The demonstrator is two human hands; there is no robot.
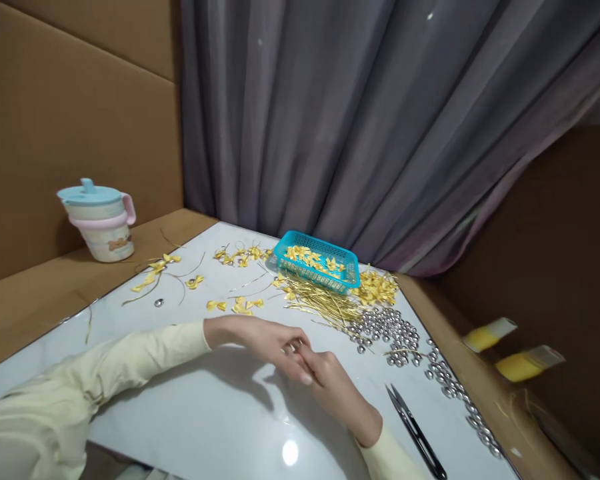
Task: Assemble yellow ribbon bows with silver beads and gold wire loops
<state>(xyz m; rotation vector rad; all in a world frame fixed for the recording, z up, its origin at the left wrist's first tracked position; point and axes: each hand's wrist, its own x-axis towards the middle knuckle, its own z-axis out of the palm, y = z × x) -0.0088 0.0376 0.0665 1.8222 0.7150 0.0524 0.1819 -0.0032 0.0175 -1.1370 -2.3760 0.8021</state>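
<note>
Over the near middle of the white table, my left hand point(270, 341) and my right hand point(334, 388) meet with fingertips closed together. A small shiny silver piece point(291, 347) shows between the fingers of my left hand; it resembles the loose beads, but most of it is covered. What my right fingers pinch is hidden. Just beyond my hands lie a heap of gold cords point(323, 299) and many silver beads point(387, 330). Several yellow ribbon bows point(243, 305) are spread behind my left wrist. Black thread snips point(415, 430) rest to the right of my right hand, blades pointing away.
A blue plastic basket point(350, 273) holds more yellow bows, with another bow pile point(376, 288) beside it. A lidded cup point(103, 223) stands at the far left. Two yellow-and-clear containers point(530, 363) are at the right. Brown panels and a grey curtain point(300, 120) enclose the table.
</note>
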